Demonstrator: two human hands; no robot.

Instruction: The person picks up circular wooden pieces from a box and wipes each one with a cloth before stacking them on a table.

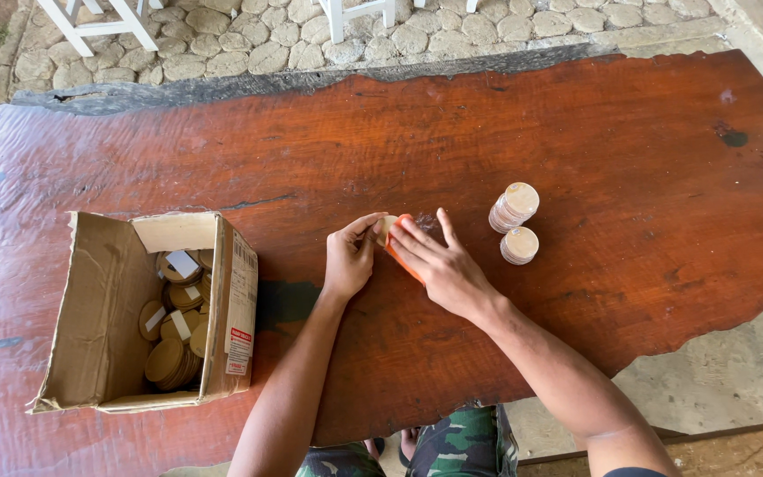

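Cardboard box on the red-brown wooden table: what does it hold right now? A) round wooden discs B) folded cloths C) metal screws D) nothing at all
A: the open cardboard box left of the left hand holds a pile of round wooden discs, some with pale labels stuck on them.

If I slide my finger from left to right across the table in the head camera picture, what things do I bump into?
Open cardboard box holding round wooden discs → left hand → small orange block under the right hand → two stacks of round discs.
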